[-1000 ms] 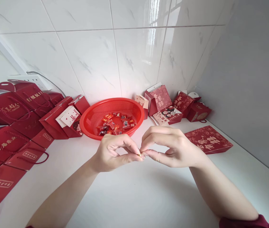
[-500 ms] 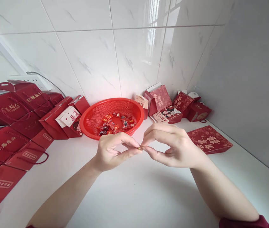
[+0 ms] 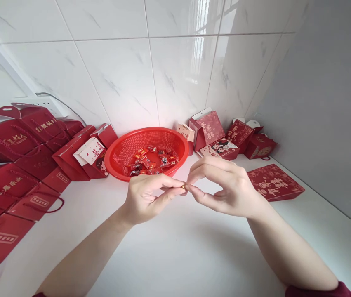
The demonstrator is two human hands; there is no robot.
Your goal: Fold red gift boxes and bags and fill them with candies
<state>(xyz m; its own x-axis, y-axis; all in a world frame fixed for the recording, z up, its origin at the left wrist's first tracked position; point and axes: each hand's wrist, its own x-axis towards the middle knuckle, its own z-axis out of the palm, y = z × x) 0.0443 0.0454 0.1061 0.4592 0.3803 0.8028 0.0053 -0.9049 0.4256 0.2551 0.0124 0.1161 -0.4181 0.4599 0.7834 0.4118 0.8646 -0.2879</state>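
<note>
Between my two hands is a tiny gold-coloured piece, mostly hidden by fingertips and too small to name. My left hand pinches it between thumb and forefinger. From the other side my right hand meets it, thumb and fingertips pressed together at the same spot. Both hands are held above the white table, in front of a red plastic basket. Small red-wrapped sweets lie in that basket.
Rows of red gift boxes with cord handles fill the left side. Smaller gift boxes stand against the tiled wall at the back right. A flat red box lies beyond my right wrist. A grey wall borders the right.
My fingertips have drawn slightly closer together around the gold piece, with the right fingers tilting a little. Everything else stays in place.
</note>
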